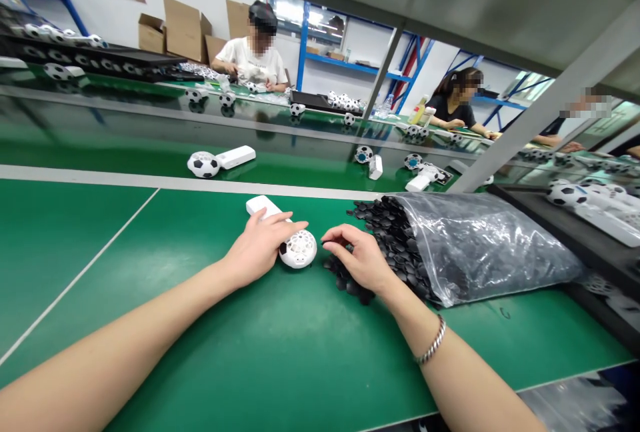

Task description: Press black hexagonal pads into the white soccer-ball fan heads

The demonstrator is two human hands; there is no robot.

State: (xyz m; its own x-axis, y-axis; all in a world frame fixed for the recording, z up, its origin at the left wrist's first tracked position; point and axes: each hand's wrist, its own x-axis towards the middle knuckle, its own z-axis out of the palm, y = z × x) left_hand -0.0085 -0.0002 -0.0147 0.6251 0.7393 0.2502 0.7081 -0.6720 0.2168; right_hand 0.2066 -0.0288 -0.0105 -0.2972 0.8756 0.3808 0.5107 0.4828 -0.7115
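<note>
My left hand [257, 243] lies over a white handheld fan [299, 251] with a round, football-patterned head, its fingers across the place where head and handle meet. The fan lies on the green table, its handle [262, 206] pointing away to the upper left and its open-holed face up. Just right of the fan, my right hand [359, 255] pinches a small black piece [324, 243] between thumb and forefinger. Under and beside that hand spreads a heap of small black pieces [400, 249], spilling out of a clear plastic bag [495, 245].
Beyond a white strip [150, 179], another football fan [204, 165] and several fan parts [375, 167] lie on a green surface. A black tray [560, 219] of fans stands at the right. A slanted grey post [530, 112] rises behind the bag. Co-workers [256, 59] sit across.
</note>
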